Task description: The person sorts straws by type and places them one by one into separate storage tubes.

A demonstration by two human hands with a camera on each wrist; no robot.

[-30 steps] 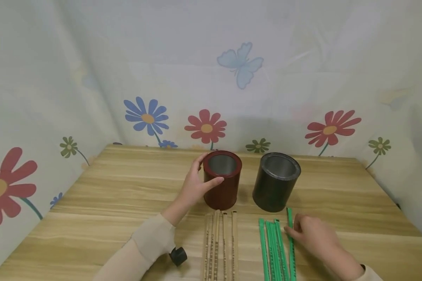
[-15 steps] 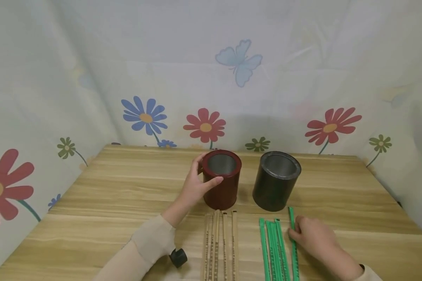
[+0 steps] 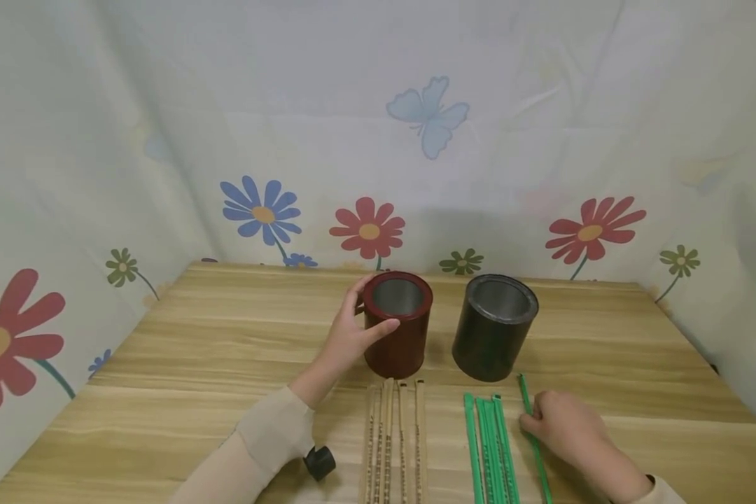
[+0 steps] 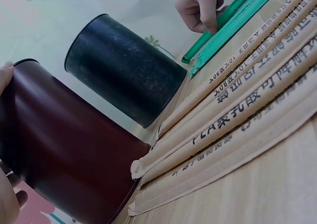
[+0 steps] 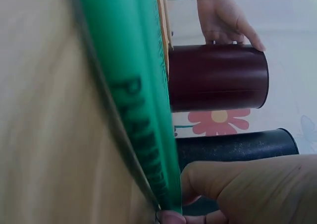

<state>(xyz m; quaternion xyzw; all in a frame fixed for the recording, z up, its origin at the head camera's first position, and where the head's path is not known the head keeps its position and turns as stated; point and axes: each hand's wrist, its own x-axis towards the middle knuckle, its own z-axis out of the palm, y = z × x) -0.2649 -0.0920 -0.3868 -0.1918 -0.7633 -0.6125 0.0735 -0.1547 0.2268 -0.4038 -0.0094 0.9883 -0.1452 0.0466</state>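
My left hand (image 3: pixel 346 334) holds the dark red can (image 3: pixel 398 346), thumb on its near side and fingers round its left side. The can stands upright with its open top showing a grey inside. With thumb and fingertips, my right hand (image 3: pixel 567 423) pinches a single green paper-wrapped straw (image 3: pixel 537 462), dark printing on it showing in the right wrist view. The straw's far end slants up to the left, apart from several other green wrapped straws (image 3: pixel 491 448) lying side by side. Several brown paper-wrapped straws (image 4: pixel 237 100) lie in front of the red can.
A black can (image 3: pixel 493 343), open at the top, stands right of the red one with a gap between. The wooden table (image 3: pixel 195 350) ends at a flower-printed cloth (image 3: pixel 479 168). A small black cylinder (image 3: pixel 319 462) sits at my left wrist.
My right hand has shifted slightly right and toward me, drawing the green straw away from the other green ones and turning it. My left hand and the red can stay put.
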